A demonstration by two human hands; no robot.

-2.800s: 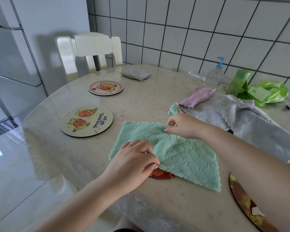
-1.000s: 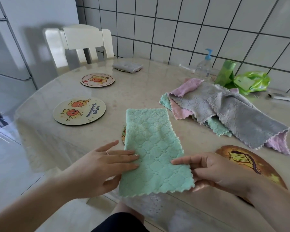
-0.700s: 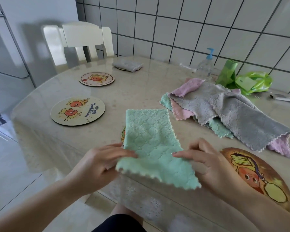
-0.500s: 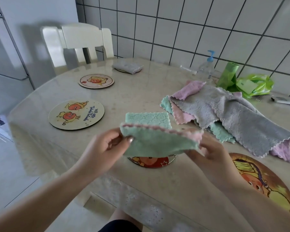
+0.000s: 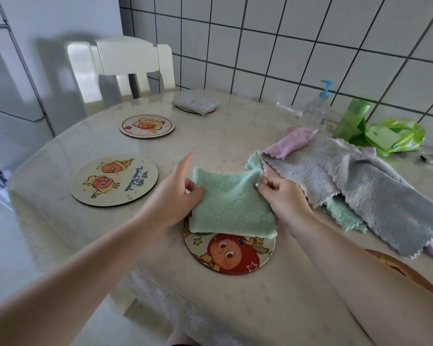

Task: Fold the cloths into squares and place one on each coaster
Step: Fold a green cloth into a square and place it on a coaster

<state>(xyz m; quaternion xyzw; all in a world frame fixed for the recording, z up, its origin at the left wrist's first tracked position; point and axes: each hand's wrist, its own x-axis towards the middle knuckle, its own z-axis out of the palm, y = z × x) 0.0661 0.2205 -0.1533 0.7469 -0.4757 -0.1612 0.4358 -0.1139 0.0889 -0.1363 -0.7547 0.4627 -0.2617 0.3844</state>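
nearest the camera, at the right edge of the marble-look table (image 5: 235, 136), a sliver of a brown coaster (image 5: 395, 268) shows past the right forearm. next comes the red-faced cartoon coaster (image 5: 231, 253), its far half covered by the folded green cloth (image 5: 231, 203). the left hand (image 5: 175, 196) grips the cloth's left side, thumb on top and index finger pointing up and away; the right hand (image 5: 280, 196) pinches its far right corner between thumb and fingertips. just right of that hand lies a loose heap of cloths: a gray cloth (image 5: 355, 178) on top, green and pink ones showing beneath. to the left sits a pale coaster with two orange figures (image 5: 114, 181), bare, and beyond it a smaller coaster (image 5: 147, 126), also bare. farther back a folded gray cloth (image 5: 196, 103) rests on another coaster. a pump bottle (image 5: 319, 108) and green packaging (image 5: 385, 133) stand by the tiled wall, and a white chair (image 5: 128, 66) sits behind the table.
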